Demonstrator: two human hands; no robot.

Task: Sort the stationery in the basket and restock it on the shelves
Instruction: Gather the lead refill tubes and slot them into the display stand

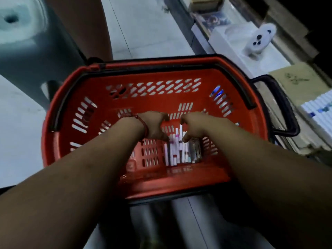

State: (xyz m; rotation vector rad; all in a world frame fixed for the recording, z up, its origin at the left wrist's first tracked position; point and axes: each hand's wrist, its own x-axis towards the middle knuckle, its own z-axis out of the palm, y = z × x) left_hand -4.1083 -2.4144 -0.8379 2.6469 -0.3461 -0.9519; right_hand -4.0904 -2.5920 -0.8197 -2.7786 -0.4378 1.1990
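Note:
A red plastic basket (100,108) with black handles sits below me on the floor. A bunch of white pens (177,150) with pink and red bands lies on its bottom, right of centre, next to a small clear packet (195,150). Both my hands reach down inside the basket. My left hand (154,125), with a red cord on its wrist, has its fingers curled down at the left side of the pens. My right hand (193,126) curls its fingers over the right side of the bunch. The blur hides whether either hand grips them.
A pale plastic stool (23,33) stands at the upper left, with another person's leg (84,24) beside it. Low shelves at the right hold a white plush toy (258,40), boxes (298,81) and stacks of white packs (319,112). Tiled floor (143,24) lies beyond the basket.

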